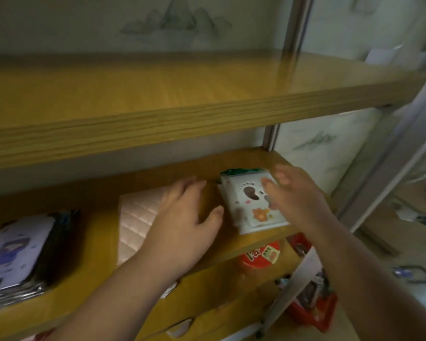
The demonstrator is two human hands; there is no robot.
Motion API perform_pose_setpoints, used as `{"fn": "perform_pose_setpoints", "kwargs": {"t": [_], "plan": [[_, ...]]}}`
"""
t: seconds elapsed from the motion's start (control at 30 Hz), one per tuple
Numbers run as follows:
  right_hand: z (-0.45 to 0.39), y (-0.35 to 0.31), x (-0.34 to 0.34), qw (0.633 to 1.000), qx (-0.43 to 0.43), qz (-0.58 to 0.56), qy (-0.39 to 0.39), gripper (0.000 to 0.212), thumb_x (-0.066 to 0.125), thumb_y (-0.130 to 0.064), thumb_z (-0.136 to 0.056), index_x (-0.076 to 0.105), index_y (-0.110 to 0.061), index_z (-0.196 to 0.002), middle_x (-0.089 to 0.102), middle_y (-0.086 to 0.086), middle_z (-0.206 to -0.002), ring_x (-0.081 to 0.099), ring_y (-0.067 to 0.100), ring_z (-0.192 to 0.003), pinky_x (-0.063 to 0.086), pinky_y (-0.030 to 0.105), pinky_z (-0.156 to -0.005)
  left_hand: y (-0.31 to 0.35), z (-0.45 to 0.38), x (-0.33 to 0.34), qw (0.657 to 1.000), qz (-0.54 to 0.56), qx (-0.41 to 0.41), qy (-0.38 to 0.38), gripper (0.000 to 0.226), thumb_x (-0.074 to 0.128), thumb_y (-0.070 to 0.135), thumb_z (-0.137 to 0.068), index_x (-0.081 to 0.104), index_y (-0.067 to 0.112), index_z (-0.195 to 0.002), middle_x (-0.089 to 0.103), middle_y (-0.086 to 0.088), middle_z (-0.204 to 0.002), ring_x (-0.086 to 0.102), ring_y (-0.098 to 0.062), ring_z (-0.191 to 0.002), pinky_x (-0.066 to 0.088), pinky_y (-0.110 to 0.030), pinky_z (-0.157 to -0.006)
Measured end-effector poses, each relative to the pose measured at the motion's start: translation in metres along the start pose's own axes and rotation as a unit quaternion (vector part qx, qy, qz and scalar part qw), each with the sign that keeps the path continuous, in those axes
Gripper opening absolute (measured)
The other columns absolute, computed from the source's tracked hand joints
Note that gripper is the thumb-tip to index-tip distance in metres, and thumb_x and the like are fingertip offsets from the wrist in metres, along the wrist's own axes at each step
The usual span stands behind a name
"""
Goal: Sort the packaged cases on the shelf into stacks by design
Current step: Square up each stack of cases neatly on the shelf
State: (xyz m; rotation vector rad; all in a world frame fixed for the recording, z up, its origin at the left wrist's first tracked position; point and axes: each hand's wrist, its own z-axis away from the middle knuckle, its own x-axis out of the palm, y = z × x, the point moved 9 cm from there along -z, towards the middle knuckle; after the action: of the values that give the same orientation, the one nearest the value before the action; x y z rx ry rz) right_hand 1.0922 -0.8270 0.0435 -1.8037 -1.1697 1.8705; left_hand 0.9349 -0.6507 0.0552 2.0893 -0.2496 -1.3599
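**Three designs kept apart on the middle shelf**

The wooden shelf [103, 244] is used as the sorting surface, and the packaged cases are laid out along it in separate groups – a spacing that seems meant to keep each design from mixing with the next. At the far left, a stack of cases with a purple cartoon figure [17, 249] is piled flat, its glossy edges showing at the side. In the middle, the pink quilted case [135, 217] lies flat. To the right, near the shelf's end, a small pile topped by the white paw-print case [251, 205] is seen, a green edge showing behind it.

The left hand [182, 222] is laid flat over the right part of the pink case, fingers straight and spread, nothing gripped; it is judged to be steadying or squaring it. The right hand [298, 195] is blurred at the paw-print pile's right edge, fingers loosely extended – whether a case is actually pinched cannot be told.
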Motion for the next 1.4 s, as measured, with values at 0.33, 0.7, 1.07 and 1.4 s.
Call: {"fn": "perform_pose_setpoints", "kwargs": {"t": [0.33,0.7,1.07,1.4], "plan": [[-0.024,0.056,0.027,0.969,-0.026,-0.077,-0.235,0.048,0.065,-0.059,-0.072,0.066,-0.038,-0.115,0.071,-0.019,-0.107,0.066,0.006,-0.102,0.055,0.040,-0.090,0.029,-0.021,0.119,0.976,0.077,-0.179,-0.094,0.055,0.063,0.060,-0.083,0.047,0.040,-0.132,0.041,0.019,-0.130,0.046,-0.009,-0.122,0.041,-0.026,-0.092],[-0.026,0.069,0.032,0.939,-0.001,-0.229,-0.257,0.027,0.080,-0.033,-0.080,0.066,-0.039,-0.102,0.076,-0.017,-0.095,0.072,0.001,-0.086,0.058,0.028,-0.073,0.001,-0.034,0.128,0.769,0.452,-0.450,0.039,0.021,0.077,0.016,-0.085,0.068,0.006,-0.102,0.079,-0.013,-0.082,0.077,-0.027,-0.068,0.056,-0.031,-0.050],[-0.035,0.060,0.021,0.922,-0.011,-0.281,-0.264,0.029,0.063,-0.051,-0.090,0.052,-0.044,-0.117,0.067,-0.017,-0.109,0.064,0.005,-0.101,0.053,0.029,-0.078,0.032,-0.041,0.099,0.919,0.293,-0.255,0.069,0.029,0.073,0.033,-0.090,0.057,0.027,-0.114,0.071,0.004,-0.107,0.069,-0.015,-0.102,0.057,-0.032,-0.079],[-0.032,0.057,0.026,0.943,-0.137,-0.247,-0.175,0.049,0.059,-0.034,-0.097,0.033,-0.048,-0.136,0.055,-0.026,-0.126,0.055,-0.007,-0.115,0.051,0.017,-0.084,0.052,-0.036,0.111,0.976,0.195,-0.081,0.046,0.067,0.059,0.017,-0.099,0.015,0.041,-0.143,0.045,0.029,-0.132,0.046,0.024,-0.115,0.039,0.001,-0.088]]}}
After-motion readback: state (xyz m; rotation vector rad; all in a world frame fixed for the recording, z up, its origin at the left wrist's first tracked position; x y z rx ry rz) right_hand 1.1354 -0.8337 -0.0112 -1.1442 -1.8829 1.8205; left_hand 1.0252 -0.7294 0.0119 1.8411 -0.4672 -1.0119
